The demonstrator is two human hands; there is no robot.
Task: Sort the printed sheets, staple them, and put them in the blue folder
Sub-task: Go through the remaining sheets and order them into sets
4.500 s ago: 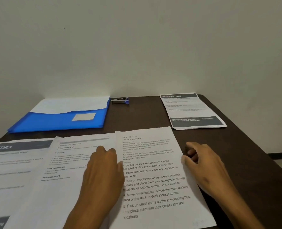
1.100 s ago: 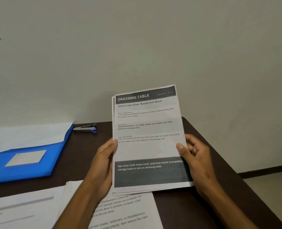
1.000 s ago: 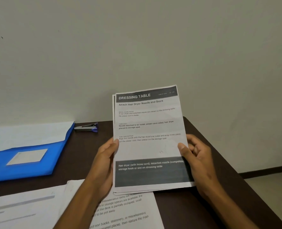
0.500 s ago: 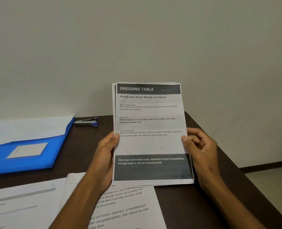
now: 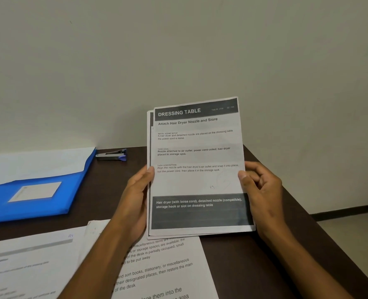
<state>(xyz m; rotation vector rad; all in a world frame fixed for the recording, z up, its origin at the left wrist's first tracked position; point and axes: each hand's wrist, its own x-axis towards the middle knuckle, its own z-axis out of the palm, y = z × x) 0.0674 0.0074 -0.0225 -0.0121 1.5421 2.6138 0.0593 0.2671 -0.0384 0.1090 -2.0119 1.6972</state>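
I hold a small stack of printed sheets headed "DRESSING TABLE" upright above the dark table, its lower edge just over the sheets lying there. My left hand grips the stack's left edge, thumb on the front. My right hand grips the right edge, thumb on the front and fingers curled behind. The sheets behind the top one stick out slightly on the left. The blue folder lies flat at the left with white paper in it. A grey and blue stapler sits by the wall, right of the folder.
More printed sheets lie flat on the dark brown table near me, spreading to the left. The wall stands right behind the table. The table's right edge runs diagonally at the right, with floor beyond it.
Since 4.5 s ago both hands left the flat sheets and lifted the "DRESSING TABLE" stack from the back right. In the last half second the stack has tilted slightly.
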